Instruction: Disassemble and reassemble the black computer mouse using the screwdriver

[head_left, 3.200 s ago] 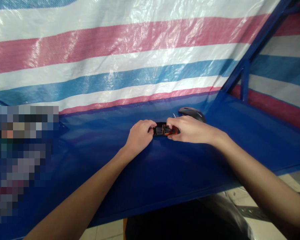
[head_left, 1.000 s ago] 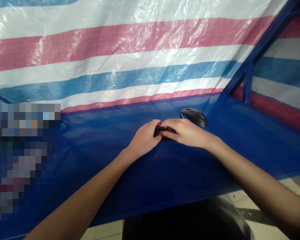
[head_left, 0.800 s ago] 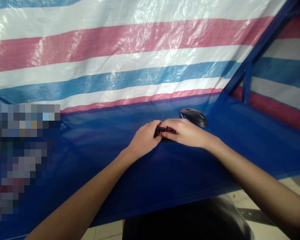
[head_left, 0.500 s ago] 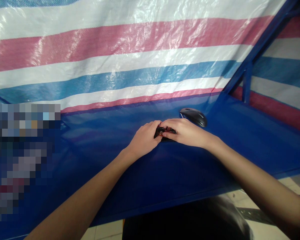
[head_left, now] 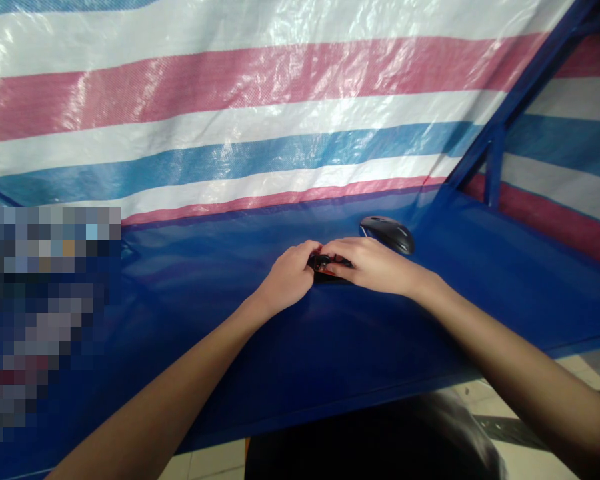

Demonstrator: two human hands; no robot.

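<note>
Low over the blue table, both hands meet at a black opened mouse base [head_left: 325,265], with a dark round part like a scroll wheel and a bit of orange-red showing inside. My left hand [head_left: 291,272] is closed around its left end, thumb on the near side. From the right, my right hand [head_left: 373,263] grips it with bent fingers and thumb, covering its right part. What the right fingertips touch inside is too small to make out. Just behind the right hand lies a glossy black mouse cover [head_left: 387,233], curved side up.
The blue tabletop [head_left: 290,360] ends at a near edge above the person's dark lap. A striped plastic sheet [head_left: 230,87] hangs behind it. A blue metal frame [head_left: 515,100] slants up at the right. Blurred-out items fill the left side.
My left thumb has drawn back slightly to the left, so more of the mouse base's inside shows. My right hand and the mouse cover have stayed in place.
</note>
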